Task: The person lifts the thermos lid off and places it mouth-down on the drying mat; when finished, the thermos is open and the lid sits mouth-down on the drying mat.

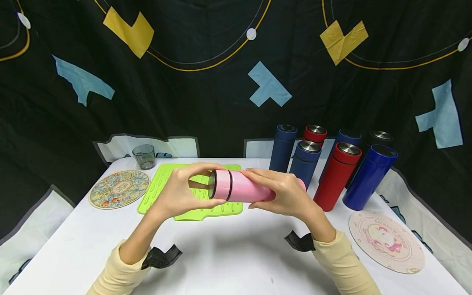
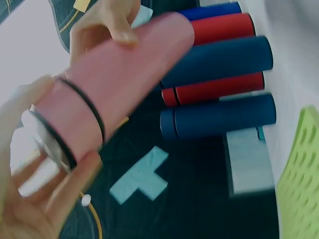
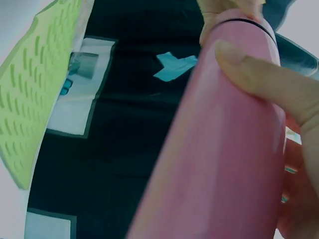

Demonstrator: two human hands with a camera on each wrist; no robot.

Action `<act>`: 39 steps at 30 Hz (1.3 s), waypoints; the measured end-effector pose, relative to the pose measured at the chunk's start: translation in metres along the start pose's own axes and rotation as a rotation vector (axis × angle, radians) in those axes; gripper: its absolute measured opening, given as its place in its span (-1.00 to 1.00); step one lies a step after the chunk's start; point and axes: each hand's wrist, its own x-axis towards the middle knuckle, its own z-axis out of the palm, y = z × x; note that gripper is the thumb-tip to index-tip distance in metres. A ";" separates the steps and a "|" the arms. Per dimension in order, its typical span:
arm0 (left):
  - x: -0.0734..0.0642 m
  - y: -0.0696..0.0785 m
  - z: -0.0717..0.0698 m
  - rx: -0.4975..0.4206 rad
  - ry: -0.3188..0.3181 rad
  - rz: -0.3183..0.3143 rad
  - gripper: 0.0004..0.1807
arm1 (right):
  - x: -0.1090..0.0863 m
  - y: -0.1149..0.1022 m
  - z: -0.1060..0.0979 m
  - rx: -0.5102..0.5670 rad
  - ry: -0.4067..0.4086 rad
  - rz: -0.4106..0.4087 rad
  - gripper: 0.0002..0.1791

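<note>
A pink thermos flask (image 1: 250,187) is held sideways above the white table (image 1: 236,250), its capped end toward the left. My left hand (image 1: 179,190) grips the cap end, thumb below and fingers above, around the dark ring. Around the body, nearer the base, my right hand (image 1: 281,189) wraps its fingers and thumb. In the left wrist view the flask (image 2: 119,74) slants across, with the cap end by my left fingers (image 2: 82,174). The right wrist view shows my right thumb (image 3: 259,77) lying along the flask's side (image 3: 219,139).
Behind the flask lies a green ridged mat (image 1: 221,211). A glass (image 1: 144,157) and a patterned round mat (image 1: 119,189) are at left. Several blue, red and black flasks, including a red flask (image 1: 337,176), stand at right. A pink round mat (image 1: 386,241) lies front right.
</note>
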 end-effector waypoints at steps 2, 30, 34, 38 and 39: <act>-0.001 0.002 0.002 0.011 0.033 -0.119 -0.39 | 0.001 -0.001 0.001 -0.071 0.011 -0.015 -0.13; 0.002 -0.001 0.000 -0.008 -0.060 -0.035 -0.27 | -0.001 0.003 -0.004 0.058 -0.032 0.088 -0.13; 0.002 0.001 0.001 0.001 -0.019 -0.244 -0.32 | 0.001 0.001 -0.003 -0.111 -0.008 0.037 -0.12; 0.001 -0.001 0.001 0.016 -0.047 -0.297 -0.32 | 0.001 0.000 -0.002 -0.153 -0.010 0.031 -0.12; 0.001 -0.001 0.001 0.013 -0.061 -0.277 -0.30 | 0.001 0.000 -0.002 -0.143 -0.014 0.035 -0.12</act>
